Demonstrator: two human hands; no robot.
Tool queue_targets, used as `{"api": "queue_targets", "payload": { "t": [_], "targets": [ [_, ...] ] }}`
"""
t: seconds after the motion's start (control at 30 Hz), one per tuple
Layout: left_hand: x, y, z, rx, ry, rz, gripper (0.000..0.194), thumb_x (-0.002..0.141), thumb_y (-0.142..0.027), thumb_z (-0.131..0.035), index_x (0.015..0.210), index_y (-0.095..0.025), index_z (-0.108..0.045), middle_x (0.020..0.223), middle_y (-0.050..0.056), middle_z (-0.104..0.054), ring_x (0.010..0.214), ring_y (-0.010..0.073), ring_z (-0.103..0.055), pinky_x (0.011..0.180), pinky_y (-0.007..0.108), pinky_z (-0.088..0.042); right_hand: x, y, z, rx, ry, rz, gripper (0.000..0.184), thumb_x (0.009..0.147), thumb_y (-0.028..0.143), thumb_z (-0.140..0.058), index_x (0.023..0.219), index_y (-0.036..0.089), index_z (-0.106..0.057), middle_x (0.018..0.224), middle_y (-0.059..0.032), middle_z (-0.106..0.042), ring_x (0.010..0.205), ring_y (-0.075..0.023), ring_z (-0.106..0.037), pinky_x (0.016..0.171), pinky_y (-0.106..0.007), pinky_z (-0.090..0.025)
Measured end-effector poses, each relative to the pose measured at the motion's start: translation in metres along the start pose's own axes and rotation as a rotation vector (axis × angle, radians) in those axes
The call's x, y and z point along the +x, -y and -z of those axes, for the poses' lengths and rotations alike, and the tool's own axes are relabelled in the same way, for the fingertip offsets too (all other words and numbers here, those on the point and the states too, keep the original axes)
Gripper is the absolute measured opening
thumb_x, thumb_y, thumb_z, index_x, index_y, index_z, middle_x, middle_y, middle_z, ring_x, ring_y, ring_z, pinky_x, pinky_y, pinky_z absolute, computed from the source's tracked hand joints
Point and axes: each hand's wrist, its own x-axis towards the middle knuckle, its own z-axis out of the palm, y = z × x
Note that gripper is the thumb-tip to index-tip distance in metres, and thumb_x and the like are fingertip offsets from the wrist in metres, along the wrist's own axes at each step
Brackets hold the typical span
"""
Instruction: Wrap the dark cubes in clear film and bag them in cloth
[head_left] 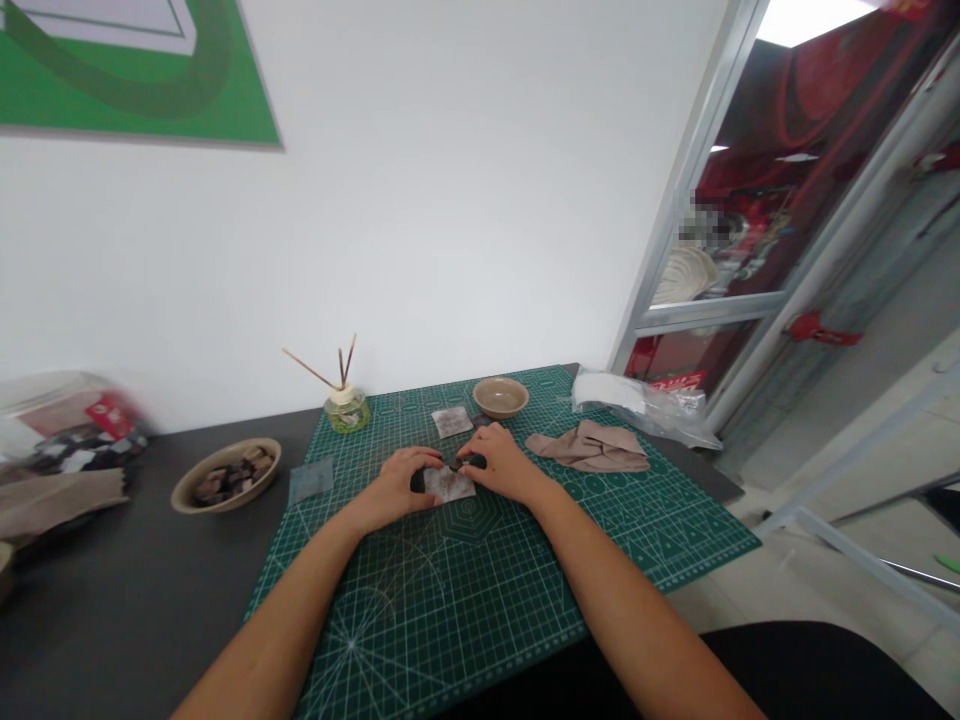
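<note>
A small pale sheet point(450, 486) with dark smudges lies on the green cutting mat point(487, 590) between my hands. My left hand point(401, 480) holds it down by its left side, thumb at the lower edge and forefinger at the upper. Over the sheet's upper edge, my right hand point(501, 462) pinches a small dark piece point(455, 464); its exact kind is too small to make out. Just beyond the hands lies a second smudged pale sheet point(452, 421). A shallow beige bowl point(501, 398) stands behind my right hand.
Left of the mat, a tan bowl point(225, 478) holds several brown and dark chunks. A glass bottle with sticks point(346, 408) stands near the wall. A grey-blue sheet point(311, 481) lies left, a crumpled cloth point(592, 446) right. A clear plastic bag point(645, 400) sits at the back right.
</note>
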Motion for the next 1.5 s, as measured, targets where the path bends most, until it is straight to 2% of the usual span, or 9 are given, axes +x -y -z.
{"api": "queue_targets", "payload": {
  "t": [0.13, 0.4, 0.53, 0.63, 0.77, 0.97, 1.13, 1.3, 1.5],
  "targets": [
    [0.000, 0.000, 0.000, 0.000, -0.003, 0.001, 0.042, 0.068, -0.026, -0.071, 0.109, -0.024, -0.063, 0.131, 0.006, -0.057, 0.126, 0.0289, -0.045, 0.109, 0.046, -0.030, 0.002, 0.007, -0.002, -0.012, 0.035, 0.005, 0.021, 0.079, 0.024, -0.071, 0.100, 0.019, -0.071, 0.093, -0.0064, -0.061, 0.093, -0.0202, -0.049, 0.088, -0.037, -0.035],
    [0.000, -0.001, 0.000, 0.007, 0.004, -0.003, 0.043, 0.069, -0.024, -0.071, 0.111, -0.023, -0.063, 0.131, 0.006, -0.057, 0.127, 0.0284, -0.045, 0.109, 0.046, -0.030, -0.001, 0.012, 0.006, 0.113, 0.106, 0.056, 0.015, 0.073, 0.017, -0.074, 0.087, 0.019, -0.071, 0.090, -0.0033, -0.061, 0.094, -0.0195, -0.051, 0.088, -0.035, -0.035],
    [0.001, -0.001, 0.000, 0.019, 0.003, 0.007, 0.043, 0.068, -0.023, -0.071, 0.111, -0.022, -0.063, 0.130, 0.006, -0.057, 0.126, 0.0285, -0.046, 0.109, 0.045, -0.030, 0.001, 0.013, 0.005, 0.128, 0.132, 0.079, 0.016, 0.075, 0.018, -0.072, 0.091, 0.021, -0.072, 0.090, -0.0027, -0.061, 0.093, -0.0187, -0.051, 0.088, -0.035, -0.035],
    [0.000, 0.000, -0.001, 0.022, -0.002, 0.005, 0.043, 0.069, -0.025, -0.071, 0.111, -0.022, -0.063, 0.131, 0.006, -0.057, 0.126, 0.0285, -0.046, 0.109, 0.045, -0.030, 0.003, 0.011, 0.002, 0.076, 0.097, 0.039, 0.016, 0.077, 0.018, -0.070, 0.093, 0.020, -0.073, 0.090, -0.0038, -0.062, 0.092, -0.0190, -0.051, 0.087, -0.035, -0.035],
    [0.000, 0.001, -0.001, 0.014, -0.006, -0.004, 0.043, 0.069, -0.026, -0.072, 0.111, -0.023, -0.063, 0.132, 0.005, -0.057, 0.126, 0.0285, -0.045, 0.109, 0.045, -0.030, 0.001, 0.007, 0.003, 0.031, 0.036, -0.020, 0.014, 0.074, 0.015, -0.072, 0.088, 0.017, -0.073, 0.089, -0.0053, -0.063, 0.091, -0.0200, -0.051, 0.088, -0.036, -0.035],
    [0.001, 0.004, -0.002, 0.025, -0.005, -0.019, 0.042, 0.070, -0.026, -0.071, 0.111, -0.024, -0.063, 0.130, 0.005, -0.057, 0.125, 0.0279, -0.047, 0.108, 0.045, -0.032, 0.001, 0.013, 0.002, 0.111, 0.114, 0.070, 0.016, 0.075, 0.017, -0.072, 0.090, 0.020, -0.073, 0.090, -0.0035, -0.063, 0.093, -0.0190, -0.052, 0.088, -0.034, -0.036],
    [0.001, 0.005, -0.002, 0.022, -0.007, -0.021, 0.043, 0.069, -0.025, -0.072, 0.111, -0.023, -0.063, 0.131, 0.005, -0.057, 0.125, 0.0284, -0.046, 0.108, 0.045, -0.031, 0.001, 0.010, 0.003, 0.041, 0.044, -0.003, 0.013, 0.074, 0.016, -0.071, 0.087, 0.018, -0.073, 0.089, -0.0045, -0.063, 0.091, -0.0198, -0.051, 0.088, -0.035, -0.036],
    [0.001, 0.003, -0.002, 0.026, -0.005, -0.015, 0.043, 0.068, -0.026, -0.072, 0.110, -0.023, -0.063, 0.130, 0.005, -0.058, 0.124, 0.0283, -0.047, 0.108, 0.045, -0.032, 0.000, 0.012, 0.005, 0.121, 0.131, 0.086, 0.016, 0.074, 0.016, -0.072, 0.089, 0.019, -0.073, 0.090, -0.0032, -0.063, 0.093, -0.0188, -0.052, 0.088, -0.034, -0.036],
    [0.000, 0.001, -0.001, 0.013, -0.010, -0.017, 0.043, 0.068, -0.024, -0.072, 0.110, -0.023, -0.063, 0.131, 0.005, -0.057, 0.125, 0.0276, -0.046, 0.108, 0.045, -0.031, 0.000, 0.009, 0.005, 0.058, 0.059, 0.017, 0.014, 0.074, 0.015, -0.072, 0.088, 0.018, -0.073, 0.089, -0.0045, -0.063, 0.091, -0.0195, -0.051, 0.088, -0.036, -0.036]
  ]
}}
